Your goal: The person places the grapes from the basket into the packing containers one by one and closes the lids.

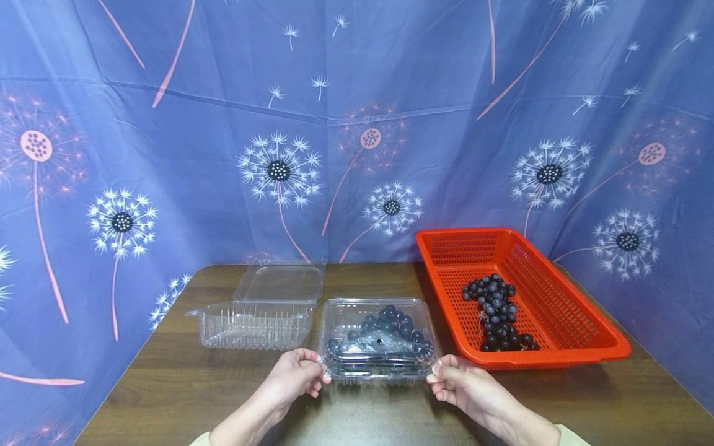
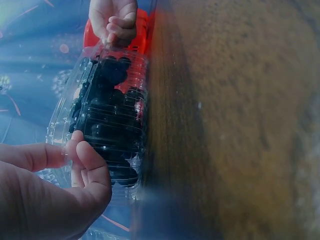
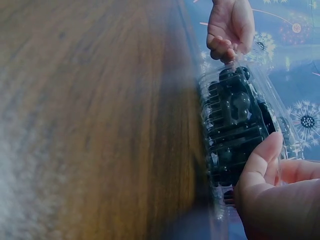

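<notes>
The head view's bottom edge crops my left sleeve (image 1: 201, 440) at 7 o'clock and my right sleeve (image 1: 572, 437) past 4. Reflections on the container (image 1: 379, 374) veil some grapes (image 1: 392, 313) at 6. In my left wrist view, my right hand (image 2: 115, 22) and the container hide most of the red basket (image 2: 142, 32) at 12; the tabletop (image 2: 245, 120) blurs at 3.

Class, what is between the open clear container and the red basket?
The lidded container of dark grapes is between them, as the head view shows.

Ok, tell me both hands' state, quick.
Left hand: closed, pinching the clear grape box at its left front corner.
Right hand: closed, pinching the same box at its right front corner.
</notes>
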The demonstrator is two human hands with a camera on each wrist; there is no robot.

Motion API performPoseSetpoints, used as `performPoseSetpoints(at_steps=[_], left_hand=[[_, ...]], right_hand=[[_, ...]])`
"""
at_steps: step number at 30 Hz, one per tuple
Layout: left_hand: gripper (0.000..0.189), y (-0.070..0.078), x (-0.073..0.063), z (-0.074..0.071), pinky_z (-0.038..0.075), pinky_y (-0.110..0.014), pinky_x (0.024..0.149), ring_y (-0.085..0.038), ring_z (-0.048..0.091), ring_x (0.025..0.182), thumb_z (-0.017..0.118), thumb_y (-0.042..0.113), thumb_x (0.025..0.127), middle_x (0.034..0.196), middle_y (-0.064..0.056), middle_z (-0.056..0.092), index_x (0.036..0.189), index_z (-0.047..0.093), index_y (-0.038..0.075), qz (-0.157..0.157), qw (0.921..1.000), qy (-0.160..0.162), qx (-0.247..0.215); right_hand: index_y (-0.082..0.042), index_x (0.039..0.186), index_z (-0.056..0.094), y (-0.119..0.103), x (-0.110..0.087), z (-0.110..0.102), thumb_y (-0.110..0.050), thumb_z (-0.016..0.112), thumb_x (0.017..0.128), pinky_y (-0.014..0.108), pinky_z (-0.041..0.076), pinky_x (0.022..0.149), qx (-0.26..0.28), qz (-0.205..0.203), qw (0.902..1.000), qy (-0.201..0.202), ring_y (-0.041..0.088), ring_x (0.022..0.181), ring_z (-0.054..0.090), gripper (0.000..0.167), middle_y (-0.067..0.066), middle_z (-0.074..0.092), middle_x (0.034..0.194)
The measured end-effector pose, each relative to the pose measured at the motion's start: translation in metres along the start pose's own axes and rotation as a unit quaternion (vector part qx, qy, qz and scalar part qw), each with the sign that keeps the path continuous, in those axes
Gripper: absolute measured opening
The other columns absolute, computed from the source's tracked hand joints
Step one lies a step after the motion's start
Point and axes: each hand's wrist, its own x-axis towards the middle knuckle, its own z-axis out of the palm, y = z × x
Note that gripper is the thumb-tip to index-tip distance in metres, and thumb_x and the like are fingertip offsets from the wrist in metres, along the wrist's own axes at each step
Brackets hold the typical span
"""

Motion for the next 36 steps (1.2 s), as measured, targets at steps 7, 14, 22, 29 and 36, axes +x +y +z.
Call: performPoseSetpoints(at_steps=[7,14,22,29,36], left_hand=[[0.028,0.0,0.0,-0.002,0.047,-0.02,0.055,-0.008,0.052,0.062,0.056,0.006,0.085,0.075,-0.004,0.062,0.105,0.04,-0.006,-0.004,0.9998,-0.012,-0.014],[0.031,0.003,-0.003,-0.003,0.048,-0.02,0.057,-0.009,0.055,0.064,0.059,0.01,0.088,0.078,-0.004,0.062,0.107,0.041,-0.007,-0.011,0.9994,-0.019,-0.027],[0.041,0.006,-0.013,-0.003,0.051,-0.023,0.062,-0.013,0.059,0.072,0.056,0.004,0.085,0.085,-0.008,0.064,0.117,0.039,-0.014,0.013,0.9998,-0.012,-0.01],[0.044,0.005,-0.017,-0.001,0.052,-0.023,0.063,-0.013,0.058,0.072,0.057,0.0,0.085,0.087,-0.007,0.063,0.121,0.039,-0.017,0.027,0.9996,0.01,0.002],[0.043,0.0,-0.013,0.003,0.052,-0.022,0.065,-0.012,0.059,0.075,0.055,0.001,0.087,0.085,-0.006,0.06,0.122,0.037,-0.016,0.016,0.9986,0.021,-0.045]], right_hand=[[-0.018,0.092,0.058,0.0,-0.003,0.0,-0.013,0.05,0.095,0.023,0.052,0.079,0.007,0.016,0.9996,0.025,0.011,0.082,0.061,0.01,-0.001,0.064,0.09],[-0.016,0.096,0.059,-0.002,-0.006,0.0,-0.016,0.046,0.097,0.026,0.053,0.083,0.016,0.016,0.9996,0.017,0.013,0.086,0.062,0.012,0.002,0.065,0.093],[-0.012,0.102,0.056,-0.003,-0.011,0.004,-0.013,0.045,0.098,0.034,0.051,0.091,0.014,0.014,0.9997,0.017,0.017,0.095,0.062,0.011,0.004,0.062,0.1],[-0.011,0.101,0.052,-0.002,-0.011,0.007,-0.012,0.048,0.097,0.034,0.049,0.094,0.004,0.013,0.9995,0.029,0.02,0.099,0.063,0.007,0.008,0.061,0.105],[-0.013,0.098,0.051,0.0,-0.01,0.008,-0.008,0.043,0.098,0.035,0.045,0.099,0.063,0.003,0.998,0.006,0.024,0.108,0.061,0.01,0.012,0.062,0.111]])
